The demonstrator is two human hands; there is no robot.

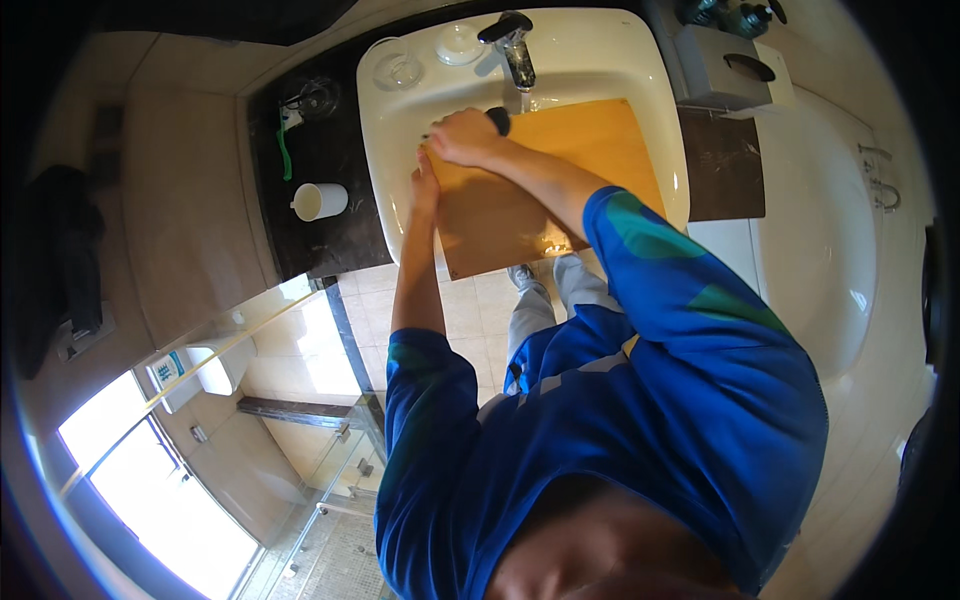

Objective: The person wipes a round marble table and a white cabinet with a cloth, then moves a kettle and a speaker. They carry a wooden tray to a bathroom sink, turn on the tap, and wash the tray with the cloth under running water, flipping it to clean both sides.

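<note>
A flat orange-tan board lies tilted across the white washbasin, its near edge reaching over the front rim. My left hand grips the board's left edge close to its upper left corner. Over that same corner, my right hand is closed around a dark-ended object, possibly a brush; most of it is hidden by the fingers. Behind the board stands a chrome tap, and a thin stream of water runs from it near the board's far edge. Wet glints show on the board's near edge.
On the dark counter to the left are a white mug and a green toothbrush. A clear glass dish and a white round dish sit on the basin's back ledge. A grey tissue box and a bathtub are to the right.
</note>
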